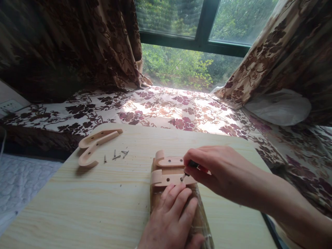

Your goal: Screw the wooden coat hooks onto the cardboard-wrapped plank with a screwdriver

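My right hand [211,166] is closed around a small dark-handled screwdriver [192,164]. Its tip meets a hole in the nearer pale wooden hook [173,180], which lies across a brown wooden board [157,199]. Just beyond it, a second wooden hook [163,162] sits on the same board with two screw heads showing. My left hand [171,218] lies flat on the board, fingers stretched out, fingertips at the nearer hook's edge. The right ends of both hooks are partly hidden by my right hand.
Two more wooden hooks [89,152] rest on the light wooden table [103,207] at the left. Several loose screws [116,156] lie beside them. Behind the table are a flowered window ledge [160,117], curtains, and a white plastic bag [281,107] at right.
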Action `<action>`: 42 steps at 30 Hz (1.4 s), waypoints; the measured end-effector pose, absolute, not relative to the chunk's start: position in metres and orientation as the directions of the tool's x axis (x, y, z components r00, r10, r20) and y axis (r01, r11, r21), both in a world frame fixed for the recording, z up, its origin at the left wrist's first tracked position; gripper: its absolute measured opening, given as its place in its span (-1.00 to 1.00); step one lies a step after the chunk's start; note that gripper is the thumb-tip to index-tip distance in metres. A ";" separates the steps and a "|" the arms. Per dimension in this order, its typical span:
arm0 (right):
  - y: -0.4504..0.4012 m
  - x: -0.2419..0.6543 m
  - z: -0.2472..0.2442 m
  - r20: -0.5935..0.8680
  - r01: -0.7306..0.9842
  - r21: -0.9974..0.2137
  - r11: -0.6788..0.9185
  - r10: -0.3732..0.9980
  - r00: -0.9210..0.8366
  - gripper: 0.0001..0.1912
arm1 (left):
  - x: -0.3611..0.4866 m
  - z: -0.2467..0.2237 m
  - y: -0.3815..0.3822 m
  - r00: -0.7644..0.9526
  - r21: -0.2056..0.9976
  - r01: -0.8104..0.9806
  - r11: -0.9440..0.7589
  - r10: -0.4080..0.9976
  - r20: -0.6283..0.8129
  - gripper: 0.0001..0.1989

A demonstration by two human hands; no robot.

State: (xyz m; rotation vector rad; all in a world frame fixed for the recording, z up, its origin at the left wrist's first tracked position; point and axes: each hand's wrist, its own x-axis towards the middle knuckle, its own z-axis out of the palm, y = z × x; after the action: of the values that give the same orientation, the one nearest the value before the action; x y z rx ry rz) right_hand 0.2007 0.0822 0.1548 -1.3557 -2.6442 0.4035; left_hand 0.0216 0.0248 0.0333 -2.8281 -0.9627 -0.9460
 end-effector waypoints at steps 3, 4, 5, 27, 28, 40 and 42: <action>0.084 0.198 0.149 0.010 0.824 -0.267 0.500 0.856 -0.517 -0.78 | 0.020 0.032 0.025 0.636 0.183 0.548 -0.816 0.549 0.543 -0.55; 0.084 0.197 0.147 0.011 0.837 -0.254 0.485 0.867 -0.499 -0.75 | 0.020 0.031 0.024 0.638 0.185 0.547 -0.817 0.549 0.540 -0.54; 0.085 0.195 0.146 0.008 0.844 -0.247 0.476 0.872 -0.489 -0.72 | 0.020 0.031 0.024 0.640 0.186 0.546 -0.817 0.550 0.536 -0.54; 0.080 0.199 0.151 -0.016 0.764 -0.326 0.557 0.804 -0.594 -0.91 | 0.017 0.030 0.023 0.644 0.155 0.547 -0.823 0.532 0.550 -0.57; 0.080 0.199 0.150 -0.015 0.778 -0.324 0.539 0.819 -0.574 -0.88 | 0.017 0.029 0.023 0.645 0.157 0.546 -0.823 0.533 0.548 -0.57; 0.080 0.196 0.157 -0.031 0.754 -0.299 0.584 0.784 -0.620 -0.89 | 0.017 0.030 0.023 0.658 0.150 0.547 -0.824 0.534 0.532 -0.57; 0.080 0.194 0.153 -0.033 0.774 -0.308 0.553 0.807 -0.590 -0.88 | 0.016 0.030 0.023 0.662 0.143 0.550 -0.823 0.534 0.526 -0.57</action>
State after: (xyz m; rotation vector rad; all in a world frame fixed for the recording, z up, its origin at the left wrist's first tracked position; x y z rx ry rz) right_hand 0.1942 0.0799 0.1530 -1.3637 -2.6683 0.4445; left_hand 0.0165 0.0227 0.0298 -2.8378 -0.9255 -0.8850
